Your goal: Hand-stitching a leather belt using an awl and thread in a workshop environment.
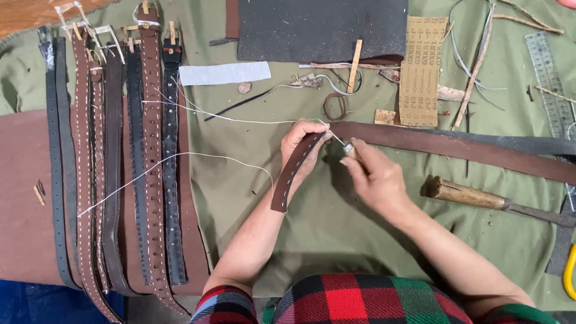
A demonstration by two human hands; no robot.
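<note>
My left hand (303,144) grips the end of a long brown leather belt strap (456,147) that runs off to the right over the green cloth. The strap's loose end (288,180) hangs down past my wrist and shows a row of stitch holes. My right hand (375,177) pinches a small awl or needle tool (348,147) with its metal tip against the strap by my left fingers. A white thread (198,159) trails from the strap leftward across the cloth.
Several finished belts (120,162) lie side by side at the left. A dark leather sheet (321,27), a sandpaper strip (423,69), a metal ruler (549,84) and scraps lie at the back. A wooden-handled tool (474,195) rests at the right.
</note>
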